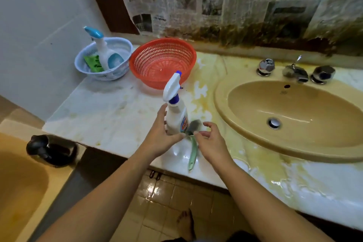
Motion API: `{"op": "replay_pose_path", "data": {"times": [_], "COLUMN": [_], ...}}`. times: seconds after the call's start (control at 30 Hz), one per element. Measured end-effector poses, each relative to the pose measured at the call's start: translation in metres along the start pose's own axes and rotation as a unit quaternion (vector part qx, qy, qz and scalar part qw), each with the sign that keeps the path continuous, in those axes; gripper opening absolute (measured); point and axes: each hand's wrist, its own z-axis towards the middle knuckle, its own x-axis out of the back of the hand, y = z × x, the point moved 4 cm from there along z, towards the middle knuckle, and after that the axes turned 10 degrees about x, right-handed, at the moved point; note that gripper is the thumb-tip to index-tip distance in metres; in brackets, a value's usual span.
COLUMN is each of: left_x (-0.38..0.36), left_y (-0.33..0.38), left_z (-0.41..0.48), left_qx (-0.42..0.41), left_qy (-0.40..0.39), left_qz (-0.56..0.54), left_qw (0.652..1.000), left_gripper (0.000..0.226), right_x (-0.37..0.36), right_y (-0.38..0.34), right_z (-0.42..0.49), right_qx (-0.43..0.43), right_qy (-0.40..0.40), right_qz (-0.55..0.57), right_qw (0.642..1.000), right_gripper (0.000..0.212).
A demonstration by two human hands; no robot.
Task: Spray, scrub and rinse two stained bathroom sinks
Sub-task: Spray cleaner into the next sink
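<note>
Left hand (160, 139) cupped around base of upright spray bottle (176, 110), fingers spread, not fully clamped. Right hand (211, 144) open, fingers curled just above head of green-handled scrub brush (192, 143); contact cannot be confirmed. Brush lies flat on stained marble counter (110, 112), head touching bottle. Right of these: beige sink (290, 116), wet, drain plug visible. Farther: orange basket (163, 61), white basket (104, 59) holding bottles, chrome taps (294, 70).
</note>
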Motion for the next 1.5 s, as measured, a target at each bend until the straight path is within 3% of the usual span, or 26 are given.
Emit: {"op": "replay_pose_path", "data": {"times": [0.2, 0.37, 0.5, 0.77, 0.87, 1.27, 1.5], "left_x": [0.013, 0.019, 0.024, 0.023, 0.019, -0.059, -0.111], "left_y": [0.001, 0.009, 0.016, 0.022, 0.037, 0.102, 0.153], "left_z": [0.018, 0.024, 0.031, 0.029, 0.028, 0.009, -0.017], "left_qx": [-0.044, -0.072, -0.084, -0.103, -0.124, -0.182, -0.228], "left_qy": [-0.091, -0.131, -0.118, -0.068, -0.068, -0.198, -0.209], "left_qz": [0.071, 0.108, 0.137, 0.125, 0.095, 0.092, 0.098], "left_qw": [0.992, 0.983, 0.98, 0.984, 0.985, 0.959, 0.946], "left_gripper": [0.109, 0.104, 0.094, 0.1, 0.101, 0.094, 0.097], "right_x": [-0.018, -0.024, -0.022, -0.008, 0.007, 0.101, 0.161], "right_y": [-0.005, -0.009, -0.012, -0.014, -0.02, -0.028, -0.033], "right_z": [0.002, 0.003, -0.002, -0.011, -0.02, -0.074, -0.098], "right_qx": [-0.001, -0.007, 0.0, 0.047, 0.073, 0.096, 0.131], "right_qy": [0.034, 0.062, 0.068, 0.091, 0.113, 0.224, 0.269], "right_qz": [-0.023, -0.027, -0.007, 0.035, 0.053, 0.043, 0.037], "right_qw": [0.999, 0.998, 0.998, 0.994, 0.989, 0.969, 0.954], "right_gripper": [0.062, 0.059, 0.057, 0.054, 0.052, 0.046, 0.034]}}
